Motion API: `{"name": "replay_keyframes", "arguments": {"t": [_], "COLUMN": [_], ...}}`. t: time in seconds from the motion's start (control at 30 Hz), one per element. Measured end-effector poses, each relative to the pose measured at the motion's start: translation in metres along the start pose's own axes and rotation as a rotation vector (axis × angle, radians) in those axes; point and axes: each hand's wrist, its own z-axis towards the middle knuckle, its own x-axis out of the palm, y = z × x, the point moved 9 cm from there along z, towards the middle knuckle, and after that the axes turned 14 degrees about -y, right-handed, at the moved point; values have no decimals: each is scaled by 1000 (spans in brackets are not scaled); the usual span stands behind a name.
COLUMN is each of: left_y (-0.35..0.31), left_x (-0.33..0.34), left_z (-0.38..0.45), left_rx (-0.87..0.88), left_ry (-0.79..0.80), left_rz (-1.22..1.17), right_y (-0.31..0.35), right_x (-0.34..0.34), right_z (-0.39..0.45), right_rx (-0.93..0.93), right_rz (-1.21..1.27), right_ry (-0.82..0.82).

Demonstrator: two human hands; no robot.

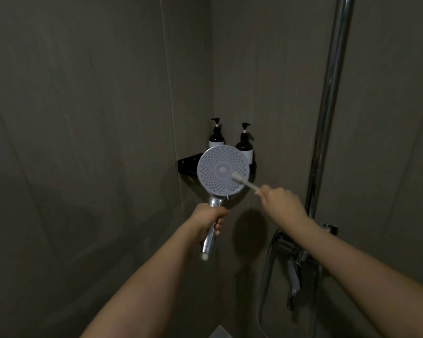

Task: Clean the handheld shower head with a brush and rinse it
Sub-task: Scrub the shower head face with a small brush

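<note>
The handheld shower head [219, 172] is a round pale disc dotted with nozzle holes, on a chrome handle. It is held upright with its face turned toward me. My left hand [209, 220] is closed around the handle below the disc. My right hand [280, 200] grips the end of a small white brush [244, 182]. The brush tip lies against the lower right part of the disc's face, near the centre.
Two dark pump bottles [216, 136] [245, 142] stand on a black corner shelf [188, 163] behind the shower head. A chrome riser pipe [327, 103] runs up the right wall above the mixer valve [296, 254] and hose [264, 276]. Grey walls meet in a corner ahead.
</note>
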Motion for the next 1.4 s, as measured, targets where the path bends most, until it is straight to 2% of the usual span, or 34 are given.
{"name": "replay_keyframes", "arguments": {"t": [0.1,0.2,0.27,0.33,0.37,0.47,0.53,0.63,0.7,0.8,0.87,0.9,0.97,1.07,1.17,1.23,1.33,1.4], "left_y": [-1,0,-2,-6,-8,-12,-15,-18,-18,-18,-19,-20,-21,-21,-19,-19,-19,-18], "left_x": [-2,-2,-2,-1,1,4,2,-5,-8,-12,-14,-15,-14,-14,-13,-12,-18,-20], "left_z": [-1,0,1,2,1,-1,0,2,2,1,1,1,0,-2,-3,-4,-3,-2], "left_rx": [4,3,24,59,74,95,106,124,133,131,130,131,124,118,107,110,112,101], "left_ry": [-7,-18,-36,-52,-47,-26,-40,-67,-57,-51,-55,-60,-56,-62,-63,-57,-82,-87], "left_rz": [9,16,26,79,102,130,131,152,174,183,182,177,168,169,150,141,132,124], "right_y": [5,-14,16,56,63,24,10,50,50,16,30,45,40,9,36,24,-31,-27], "right_x": [5,-14,-19,-5,-1,-19,-36,-37,-28,-37,-32,-24,-13,-19,-13,-2,-9,-14], "right_z": [-5,8,6,-2,0,32,42,39,32,41,41,32,22,26,15,5,11,10], "right_rx": [-76,55,-49,-228,-244,85,176,-38,-1,168,72,2,47,153,-21,85,328,219], "right_rz": [-47,-33,-66,-57,-49,15,56,51,93,115,103,102,92,90,74,115,189,155], "right_ry": [51,-47,-75,-40,-28,-58,-132,-146,-67,-105,-110,-49,30,-31,-56,12,-44,-76]}}
